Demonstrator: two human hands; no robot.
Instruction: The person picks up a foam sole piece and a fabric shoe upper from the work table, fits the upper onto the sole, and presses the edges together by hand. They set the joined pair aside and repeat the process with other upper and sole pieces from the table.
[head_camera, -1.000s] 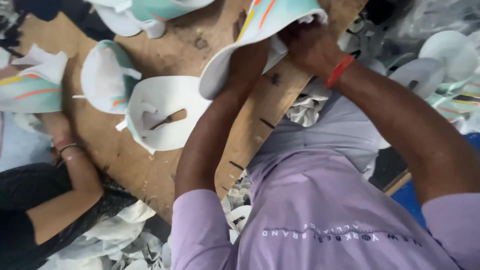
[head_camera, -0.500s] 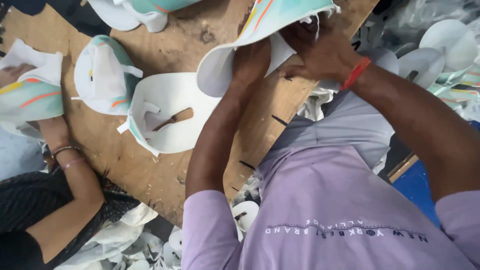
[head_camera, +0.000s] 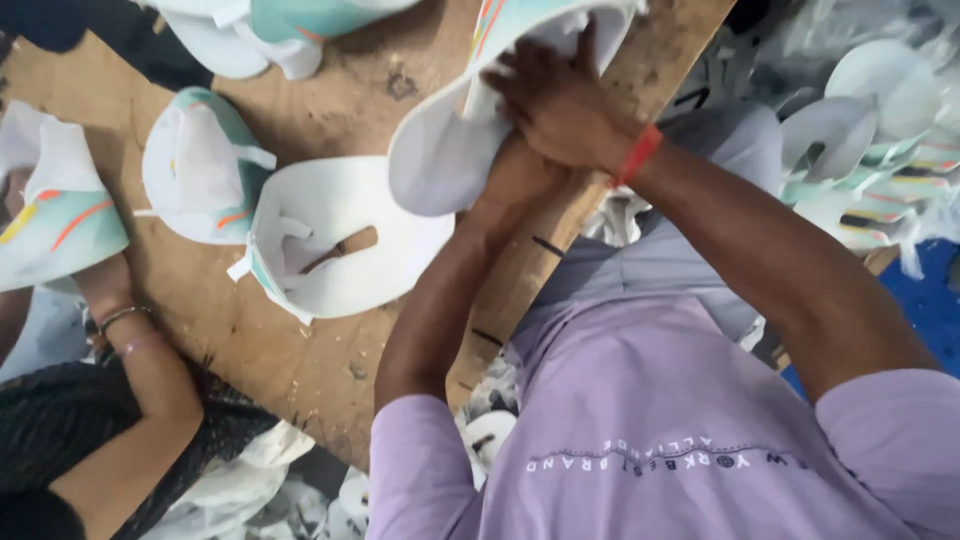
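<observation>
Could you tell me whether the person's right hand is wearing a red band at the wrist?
Yes, a red band circles the wrist just behind the right hand, which presses on the white shoe upper.

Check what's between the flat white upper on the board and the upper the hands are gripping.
Only bare wooden board separates the flat white upper from the held upper; head view shows them nearly touching.

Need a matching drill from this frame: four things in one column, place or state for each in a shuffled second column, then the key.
1. right hand
2. left hand
3. white shoe upper lying open
4. co-worker's forearm

A. rests at the left edge of the wooden board
B. lies flat mid-board, a brown strip showing through its opening
C. spread on top of the held shoe upper, red wristband behind it
D. tucked beneath the other hand, under the held piece

Pairs: 1-C, 2-D, 3-B, 4-A
</observation>
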